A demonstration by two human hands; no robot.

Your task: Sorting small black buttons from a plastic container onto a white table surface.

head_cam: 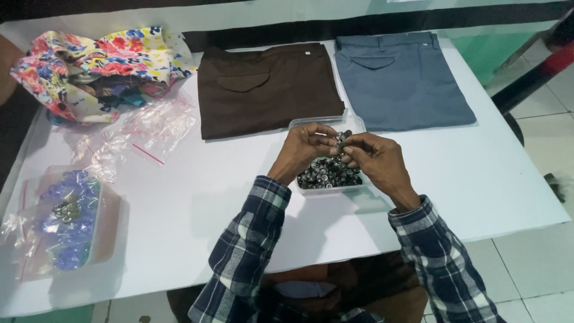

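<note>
A small dark metal fastener piece is pinched between the fingertips of the left hand and the right hand, both hands being raised together directly above a clear rectangular plastic tub filled with many similar dark metal pieces. The hands appear to be kept over the tub so that anything dropped falls back among the rest, and the piece is held high and close between the fingertips, apparently for a close look or for working two parts together. Both hands are narrowly closed, the fingers curled inward and meeting at the piece; whether one item or two are gripped cannot be told, the piece being too small. Its long axis cannot be made out with certainty, though it seems to lie roughly across, from one hand to the other, with no clear pointing end.

Beyond the hands, a folded brown pair of trousers and a folded grey-blue pair of trousers are laid flat side by side on the white bench, waistbands away from the person. Far to the left of the left hand, a crumpled floral cloth, empty clear plastic bags and a clear container of blue beads are set aside, well apart from the tub.
</note>
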